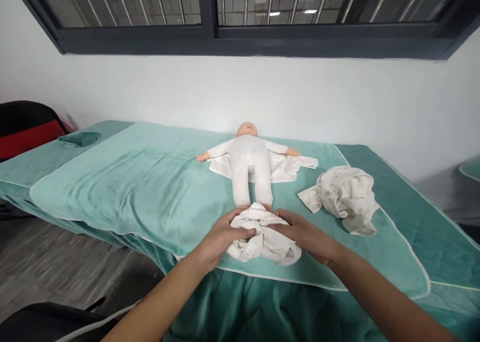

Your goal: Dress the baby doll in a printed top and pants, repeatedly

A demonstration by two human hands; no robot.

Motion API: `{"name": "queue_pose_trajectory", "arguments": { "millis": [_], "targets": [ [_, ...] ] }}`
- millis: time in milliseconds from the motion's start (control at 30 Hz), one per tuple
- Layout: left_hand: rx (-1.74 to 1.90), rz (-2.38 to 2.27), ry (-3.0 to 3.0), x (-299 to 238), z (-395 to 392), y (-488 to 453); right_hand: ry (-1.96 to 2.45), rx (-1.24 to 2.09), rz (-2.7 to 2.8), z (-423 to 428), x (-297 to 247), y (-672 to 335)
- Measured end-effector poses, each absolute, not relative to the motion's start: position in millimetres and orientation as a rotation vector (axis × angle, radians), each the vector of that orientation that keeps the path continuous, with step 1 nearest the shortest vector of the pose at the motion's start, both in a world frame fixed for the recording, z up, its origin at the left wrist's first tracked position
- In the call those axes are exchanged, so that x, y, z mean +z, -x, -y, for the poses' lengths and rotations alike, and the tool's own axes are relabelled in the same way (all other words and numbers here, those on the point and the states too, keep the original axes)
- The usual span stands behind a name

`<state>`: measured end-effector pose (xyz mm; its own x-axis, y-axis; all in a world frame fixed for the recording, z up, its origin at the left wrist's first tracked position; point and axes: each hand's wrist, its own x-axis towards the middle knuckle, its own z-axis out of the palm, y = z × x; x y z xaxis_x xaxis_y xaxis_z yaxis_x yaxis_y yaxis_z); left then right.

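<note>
A baby doll (pixel 249 163) in a white bodysuit lies on its back on a light green towel (pixel 131 182), arms spread, feet toward me. Under its torso lies an unfolded white cloth (pixel 285 168). At the doll's feet sits a bunched white garment (pixel 262 242). My left hand (pixel 221 234) grips the garment's left side with curled fingers. My right hand (pixel 303 234) holds its right side, fingers pressed into the fabric. Both hands are closed on it.
A crumpled white patterned garment (pixel 347 194) lies to the right of the doll. The towel covers a teal-sheeted bed (pixel 431 222) against a white wall. A small folded teal cloth (pixel 79 138) lies far left. A black and red chair (pixel 26 127) stands beyond it.
</note>
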<state>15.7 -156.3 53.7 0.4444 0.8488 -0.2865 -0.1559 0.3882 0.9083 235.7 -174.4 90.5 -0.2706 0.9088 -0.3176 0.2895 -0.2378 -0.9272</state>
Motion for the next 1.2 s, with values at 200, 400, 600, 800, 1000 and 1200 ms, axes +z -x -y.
{"name": "queue_pose_trajectory", "arguments": {
  "millis": [200,400,600,800,1000,1200],
  "targets": [
    [0.251,-0.540,-1.373,97,144,43,1.021,1.681,1.945,171,128,-239],
    [-0.055,-0.658,-1.901,175,135,77,1.073,1.210,2.439,154,181,-203],
    [0.434,-1.261,-2.453,202,122,98,1.148,0.945,2.423,124,196,-165],
    [0.881,-1.886,-2.496,176,68,109,1.023,1.005,2.157,72,154,-135],
    [1.044,-1.778,-2.436,111,24,74,1.017,0.607,2.015,2,102,-125],
    [0.935,-1.361,-1.589,68,3,-7,1.378,0.198,1.684,-112,79,-191]
  ]
}}
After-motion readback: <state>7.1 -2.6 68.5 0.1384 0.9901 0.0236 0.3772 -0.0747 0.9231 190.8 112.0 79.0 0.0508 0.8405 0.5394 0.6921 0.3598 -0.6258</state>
